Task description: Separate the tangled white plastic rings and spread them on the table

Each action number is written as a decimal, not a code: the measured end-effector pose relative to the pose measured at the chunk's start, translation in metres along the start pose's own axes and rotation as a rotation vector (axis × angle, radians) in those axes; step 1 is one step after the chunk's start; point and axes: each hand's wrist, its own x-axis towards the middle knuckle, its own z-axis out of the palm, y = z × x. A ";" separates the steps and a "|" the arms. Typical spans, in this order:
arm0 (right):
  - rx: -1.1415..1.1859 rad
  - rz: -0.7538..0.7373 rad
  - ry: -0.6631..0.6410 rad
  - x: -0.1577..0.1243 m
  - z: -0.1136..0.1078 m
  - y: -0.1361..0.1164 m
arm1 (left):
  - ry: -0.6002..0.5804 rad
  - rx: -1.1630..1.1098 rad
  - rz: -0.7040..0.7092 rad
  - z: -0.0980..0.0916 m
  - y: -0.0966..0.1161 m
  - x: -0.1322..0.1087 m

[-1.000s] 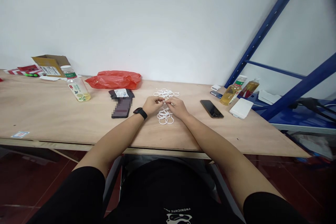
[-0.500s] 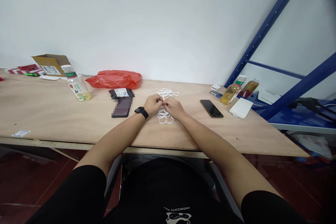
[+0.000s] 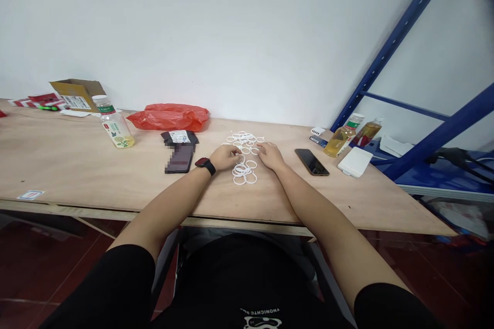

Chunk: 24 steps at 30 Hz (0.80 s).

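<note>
Several white plastic rings (image 3: 246,140) lie loose on the wooden table (image 3: 77,164) just beyond my hands. A linked bunch of white rings (image 3: 243,172) rests on the table between my hands. My left hand (image 3: 225,157), with a black watch (image 3: 206,165) on its wrist, pinches the upper end of this bunch. My right hand (image 3: 272,156) is apart from the left and lies flat on the table. Its fingertips are at the right edge of the loose rings, with nothing seen in its grip.
A black phone (image 3: 312,161), a white power bank (image 3: 354,162) and two bottles of yellow drink (image 3: 339,137) lie to the right, by a blue rack (image 3: 405,25). On the left are a dark pouch (image 3: 179,157), a red bag (image 3: 168,117), a bottle (image 3: 115,129) and a cardboard box (image 3: 75,93).
My hands were together, working on one ring above the bunch. Now they have parted: the right hand has slid right toward the loose rings, and the left stays on the bunch.
</note>
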 end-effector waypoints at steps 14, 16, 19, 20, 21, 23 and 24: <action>0.097 -0.104 0.076 -0.003 -0.002 -0.011 | 0.029 -0.043 -0.017 0.003 0.000 0.000; 0.168 -0.239 0.157 -0.006 -0.007 -0.019 | 0.082 -0.129 -0.046 0.004 0.000 0.000; 0.140 -0.424 0.170 -0.010 -0.012 -0.036 | 0.118 -0.207 -0.051 0.004 -0.001 0.000; 0.109 -0.475 0.160 -0.011 -0.013 -0.041 | 0.114 -0.222 -0.043 0.004 -0.002 0.000; 0.078 -0.517 0.148 -0.012 -0.014 -0.046 | 0.109 -0.239 -0.032 0.004 -0.003 0.000; 0.033 -0.581 0.121 -0.013 -0.015 -0.054 | 0.111 -0.284 -0.007 0.003 -0.003 0.001; 0.023 -0.602 0.109 -0.014 -0.014 -0.057 | 0.119 -0.308 0.002 0.003 -0.002 0.001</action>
